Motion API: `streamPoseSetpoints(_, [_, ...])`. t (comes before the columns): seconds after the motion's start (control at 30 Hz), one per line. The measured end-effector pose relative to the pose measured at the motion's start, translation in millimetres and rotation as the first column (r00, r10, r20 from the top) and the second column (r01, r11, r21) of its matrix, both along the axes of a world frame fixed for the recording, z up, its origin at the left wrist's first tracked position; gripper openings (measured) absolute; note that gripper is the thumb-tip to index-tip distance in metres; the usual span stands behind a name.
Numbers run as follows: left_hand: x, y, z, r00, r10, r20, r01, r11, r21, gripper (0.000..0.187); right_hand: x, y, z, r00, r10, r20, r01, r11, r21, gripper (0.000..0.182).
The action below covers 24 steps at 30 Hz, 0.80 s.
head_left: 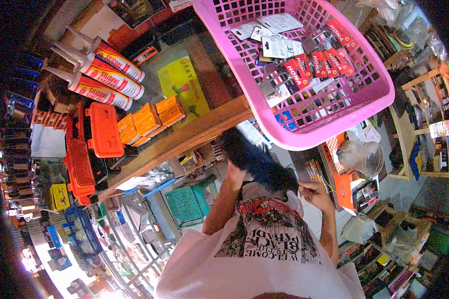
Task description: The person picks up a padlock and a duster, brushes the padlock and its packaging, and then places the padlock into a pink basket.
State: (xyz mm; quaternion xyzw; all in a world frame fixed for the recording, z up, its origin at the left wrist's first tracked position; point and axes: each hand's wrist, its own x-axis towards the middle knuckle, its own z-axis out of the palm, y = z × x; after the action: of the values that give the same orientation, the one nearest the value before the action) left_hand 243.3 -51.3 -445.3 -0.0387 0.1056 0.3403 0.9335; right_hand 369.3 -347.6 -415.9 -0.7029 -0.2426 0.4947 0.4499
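Black fluffy duster [259,162]: one, slanting between both hands, beside the pink basket [284,138]. Left hand [236,172]: forearm raised, fingers hidden behind fluff, grip cannot be told. Right hand [314,192]: elbow bent, fingers curled narrowly at duster's near end, hold unclear.
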Motion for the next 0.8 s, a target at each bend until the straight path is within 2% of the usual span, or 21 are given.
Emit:
streamPoseSetpoints(0.03, [3.9,-1.0,28.8,1.0,0.0,0.012,0.001,0.998,-0.06,0.047,-0.5,0.8,0.4,0.999,-0.051,-0.002,0.051,0.999,-0.012,0.034])
streamPoseSetpoints(0.07, [5.5,-2.3,41.6,1.0,-0.001,0.024,0.004,0.993,-0.122,0.044,0.0,-0.8,1.6,0.999,-0.023,-0.041,0.021,0.999,-0.041,0.034])
streamPoseSetpoints(0.1, [3.1,-3.6,36.5,0.997,-0.013,-0.08,0.008,0.998,-0.065,0.05,1.9,-3.3,3.9,0.997,0.005,-0.081,-0.011,0.998,-0.069,0.035])
streamPoseSetpoints(0.13, [2.5,0.1,3.3,0.977,-0.021,-0.211,0.069,0.972,0.224,0.054,4.6,-3.7,6.9,0.992,0.034,-0.119,-0.045,0.995,-0.094,0.035])
streamPoseSetpoints(0.17, [4.6,5.5,-14.0,0.942,0.011,-0.335,0.162,0.86,0.484,0.059,7.1,-1.9,11.1,0.992,0.12,-0.046,-0.124,0.985,-0.116,0.037])
streamPoseSetpoints(0.2, [0.4,5.9,-30.9,0.976,-0.044,-0.212,0.117,0.931,0.345,0.059,6.0,-1.4,9.0,0.998,0.069,-0.009,-0.069,0.992,-0.105,0.037])
streamPoseSetpoints(0.27, [-1.1,5.6,6.4,0.996,-0.076,0.05,0.076,0.997,0.007,0.061,1.8,-1.7,1.5,0.997,-0.041,0.062,0.046,0.996,-0.079,0.036])
streamPoseSetpoints(0.33, [-5.0,4.3,-9.5,0.991,-0.072,0.111,0.073,0.997,-0.005,0.056,8.6,-10.7,-3.1,0.996,0.048,-0.068,-0.051,0.998,-0.046,0.034])
streamPoseSetpoints(0.37, [0.8,2.6,-10.5,0.992,-0.07,-0.107,0.094,0.966,0.239,0.057,11.5,-10.8,-0.1,0.987,0.096,-0.131,-0.1,0.995,-0.024,0.033])
streamPoseSetpoints(0.43, [1.7,-3.7,-11.5,0.995,0.031,-0.091,0.008,0.915,0.404,0.06,4.7,-7.3,1.7,0.999,-0.006,-0.04,0.004,0.998,-0.065,0.033])
streamPoseSetpoints(0.47, [-0.9,-0.5,-7.6,0.999,0.01,0.043,-0.022,0.953,0.302,0.062,2.4,-4.8,4.5,0.998,-0.058,0.007,0.058,0.995,-0.081,0.033])
streamPoseSetpoints(0.5, [-3.4,2.5,-4.0,0.985,-0.001,0.175,-0.033,0.981,0.192,0.063,2.8,-5.4,6.0,0.999,-0.029,-0.022,0.026,0.994,-0.104,0.033])
streamPoseSetpoints(0.57, [-1.4,1.4,11.0,0.977,-0.086,0.197,0.088,0.996,0.0,0.064,7.1,-5.2,8.1,0.996,0.033,-0.078,-0.044,0.989,-0.144,0.033])
streamPoseSetpoints(0.6, [-3.8,1.4,-12.3,0.948,-0.061,0.311,-0.054,0.935,0.349,0.068,6.4,-5.3,6.3,0.999,0.028,-0.036,-0.032,0.992,-0.12,0.033])
streamPoseSetpoints(0.63, [-2.2,-0.7,-18.5,0.99,0.038,0.139,-0.086,0.93,0.357,0.065,3.7,-5.4,2.4,1.0,0.021,0.004,-0.02,0.995,-0.095,0.033])
streamPoseSetpoints(0.7, [-1.5,0.4,-4.0,0.997,-0.007,0.077,-0.011,0.972,0.235,0.06,-1.9,-1.5,2.1,0.999,-0.002,0.038,0.003,1.0,-0.025,0.031])
streamPoseSetpoints(0.73, [-5.2,1.8,-4.2,0.969,-0.133,0.207,0.113,0.988,0.107,0.059,-6.2,0.0,2.5,0.999,-0.014,0.03,0.013,1.0,0.015,0.029])
streamPoseSetpoints(0.77, [-0.3,0.7,19.6,0.972,-0.12,0.204,0.093,0.986,0.138,0.057,-8.7,2.8,4.8,0.999,-0.024,0.024,0.023,0.998,0.056,0.028])
streamPoseSetpoints(0.8, [-5.7,1.9,-4.8,0.973,-0.099,0.206,0.025,0.941,0.337,0.055,-8.0,6.3,10.0,0.999,-0.001,0.045,0.0,1.0,0.013,0.029])
